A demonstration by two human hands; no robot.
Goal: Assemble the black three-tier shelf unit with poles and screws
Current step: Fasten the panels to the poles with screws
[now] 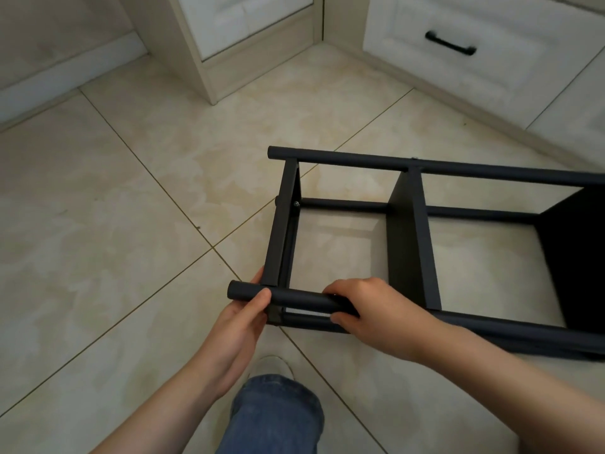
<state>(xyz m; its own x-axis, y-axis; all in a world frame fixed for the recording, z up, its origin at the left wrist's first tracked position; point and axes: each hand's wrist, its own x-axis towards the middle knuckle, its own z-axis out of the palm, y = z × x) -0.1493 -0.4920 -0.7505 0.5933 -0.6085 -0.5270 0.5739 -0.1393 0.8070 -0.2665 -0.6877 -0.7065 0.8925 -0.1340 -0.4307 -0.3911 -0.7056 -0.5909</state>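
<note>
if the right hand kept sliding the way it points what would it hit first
Probably the end shelf panel, where the pole that the right hand grips joins it; depth is unclear.

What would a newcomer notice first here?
A black shelf unit lies on its side on the tiled floor, right of centre. Both hands grip its nearest pole: the left hand near its end, the right hand further along. A white drawer with a black handle stands behind.

Nothing here can be read: no lettering, label, brand mark or number shows on the matte black metal shelf unit (404, 244) lying on its side (nor on the white panelled drawer front (474, 80) behind it).
</note>
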